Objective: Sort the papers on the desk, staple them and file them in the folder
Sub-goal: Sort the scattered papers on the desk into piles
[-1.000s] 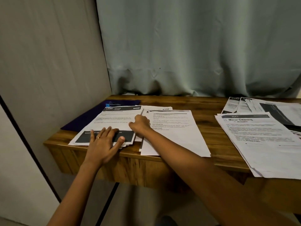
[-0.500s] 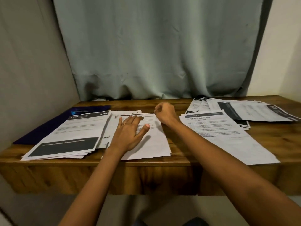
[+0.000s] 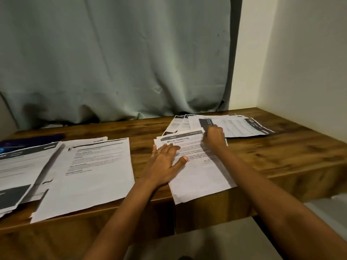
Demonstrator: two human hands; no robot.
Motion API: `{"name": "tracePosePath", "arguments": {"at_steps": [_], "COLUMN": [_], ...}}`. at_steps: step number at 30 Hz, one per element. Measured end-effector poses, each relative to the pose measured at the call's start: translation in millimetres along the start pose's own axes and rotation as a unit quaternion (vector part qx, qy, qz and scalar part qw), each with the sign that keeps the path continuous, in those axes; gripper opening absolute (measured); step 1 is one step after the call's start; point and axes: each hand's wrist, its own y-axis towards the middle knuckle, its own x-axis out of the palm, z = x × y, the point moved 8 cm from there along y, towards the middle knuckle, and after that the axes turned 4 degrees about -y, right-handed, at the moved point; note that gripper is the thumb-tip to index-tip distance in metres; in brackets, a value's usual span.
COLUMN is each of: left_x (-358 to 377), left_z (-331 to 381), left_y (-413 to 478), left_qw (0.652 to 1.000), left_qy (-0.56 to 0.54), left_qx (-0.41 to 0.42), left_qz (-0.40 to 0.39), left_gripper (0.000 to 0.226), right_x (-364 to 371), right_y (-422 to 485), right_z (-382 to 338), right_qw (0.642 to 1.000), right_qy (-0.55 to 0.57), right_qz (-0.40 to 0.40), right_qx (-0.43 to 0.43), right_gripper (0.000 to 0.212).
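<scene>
the mirror cleaning sheet (image 3: 199, 166) lay uppermost on a small pile at the front right of the worktop (image 3: 281, 152), its near edge overhanging the front. the left hand (image 3: 165, 160) lay flat on the sheet's left part, fingers straight and spread, thumb out, pressing down and gripping nothing. the right hand (image 3: 214, 136) sat at the sheet's top right corner with fingers curled in; it appeared to pinch that corner, though the contact itself was hidden under the knuckles. just behind the pile, a fan of unsorted papers (image 3: 238, 124) lay spread toward the back. well to the left, apart from the pile, lay a white sheet (image 3: 93, 169), and beside it a stack with dark bands (image 3: 20, 166), with a dark blue folder (image 3: 33, 140) showing behind. a blue item (image 3: 4, 149) at the left edge could be the stapler; too little showed to confirm. judgement: sorting was in hand, with stapling and filing not yet begun. the next move would call for peeling the pinched sheet cleanly off those beneath while the left hand held the rest, then matching it to its stack. the overhanging sheets might slide off.
</scene>
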Motion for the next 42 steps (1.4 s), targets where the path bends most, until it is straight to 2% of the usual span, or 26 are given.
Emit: {"name": "tracePosePath", "arguments": {"at_steps": [2, 6, 9, 13, 20, 24, 27, 31, 34, 37, 40, 42], "left_x": [12.1, 29.9, 38.8, 50.3, 84.7, 96.0, 99.4, 99.8, 97.3, 98.3, 99.8, 99.5], "left_z": [12.2, 33.2, 48.9, 65.3, 56.3, 46.5, 44.1, 44.8, 47.3, 46.8, 44.8, 44.9], "left_y": [11.4, 33.0, 48.5, 64.6, 76.3, 76.6, 77.9, 77.3, 77.0, 78.0, 78.0, 77.8], "left_qw": [1.000, 0.999, 0.996, 0.993, 0.990, 0.990, 0.990, 0.990, 0.991, 0.991, 0.990, 0.990], "left_qy": [0.007, -0.013, -0.033, -0.041, -0.023, -0.025, -0.014, -0.015, -0.020, -0.025, -0.027, -0.023], "left_qx": [0.008, 0.018, 0.022, 0.031, 0.032, 0.021, 0.018, 0.018, 0.015, 0.014, 0.009, 0.009], "left_qz": [-0.011, -0.047, -0.082, -0.111, -0.137, -0.140, -0.137, -0.136, -0.135, -0.130, -0.136, -0.136], "left_gripper": [0.070, 0.065, 0.063, 0.060, 0.069, 0.101, 0.095, 0.114, 0.117, 0.116, 0.105, 0.098], "right_x": [-3.4, 9.0, 17.3, 9.8, -6.3, -14.3, -15.9, -15.0, -13.9, -10.9, -28.3, -52.6], "right_y": [8.5, 20.7, 17.8, 9.8, -0.1, -8.0, -10.0, -9.1, -8.7, -9.2, -15.1, -18.2], "right_z": [30.5, 69.9, 85.0, 95.3, 130.7, 145.8, 153.9, 156.3, 153.1, 161.1, 188.3, 207.6], "right_qw": [0.998, 0.988, 0.980, 0.984, 0.985, 0.985, 0.982, 0.984, 0.985, 0.981, 0.959, 0.954], "right_qy": [-0.058, -0.093, -0.078, -0.029, 0.063, 0.109, 0.157, 0.145, 0.119, 0.096, 0.137, 0.101], "right_qz": [-0.011, -0.120, -0.182, -0.172, -0.159, -0.131, -0.101, -0.093, -0.119, -0.170, -0.243, -0.273], "right_qx": [0.019, 0.018, -0.006, -0.022, -0.015, 0.004, 0.038, 0.044, 0.035, 0.021, 0.042, 0.066], "right_gripper": [0.040, 0.061, 0.053, 0.044, 0.032, 0.039, 0.038, 0.026, 0.037, 0.034, 0.035, 0.040]}}
